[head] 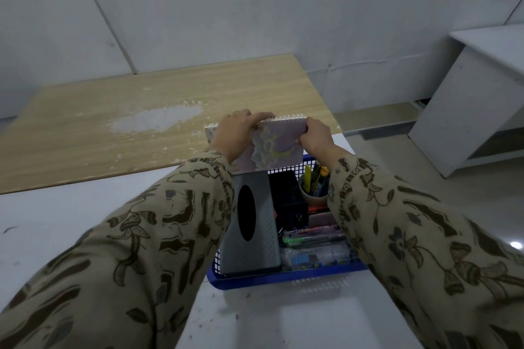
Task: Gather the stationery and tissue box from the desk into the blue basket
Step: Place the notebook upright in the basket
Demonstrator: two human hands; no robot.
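A single wide-angle view from the person's head looks forward and steeply down. Both brown-patterned sleeves (141, 235) run in from the lower corners, close to the lens. The blue plastic mesh basket (283, 278) sits near, low centre; the light wooden tabletop (113, 127) stretches beyond toward the grey panelled wall (255, 8)

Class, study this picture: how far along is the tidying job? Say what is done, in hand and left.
Done: the grey tissue box stands in the blue basket, beside pens and a cup of tools. In hand: the left hand and right hand both grip a spiral notebook above the basket's far end. Left: lowering that notebook in; the visible wooden desk shows no other stationery.
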